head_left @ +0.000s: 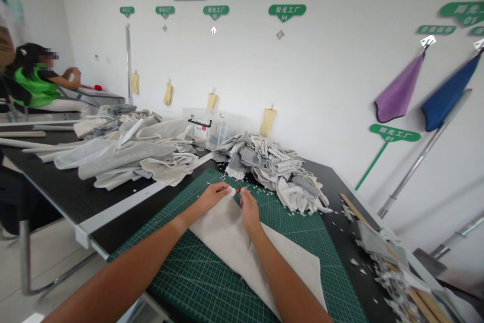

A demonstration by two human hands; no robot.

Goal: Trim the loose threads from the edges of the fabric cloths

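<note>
A pale grey cloth lies spread across the green cutting mat, its far end lifted a little. My left hand is closed, pinching that far corner between thumb and fingers. Beside it, my right hand is closed around small dark-tipped scissors, mostly hidden by the fingers. Their tips are close to the pinched corner; whether they touch it, I cannot tell. The cloth's near part passes under my right forearm.
A heap of grey cloths lies beyond the mat, with white scraps around it. More cloths are piled at left. A clear plastic box stands by the wall. Wooden strips lie at right. Another person sits far left.
</note>
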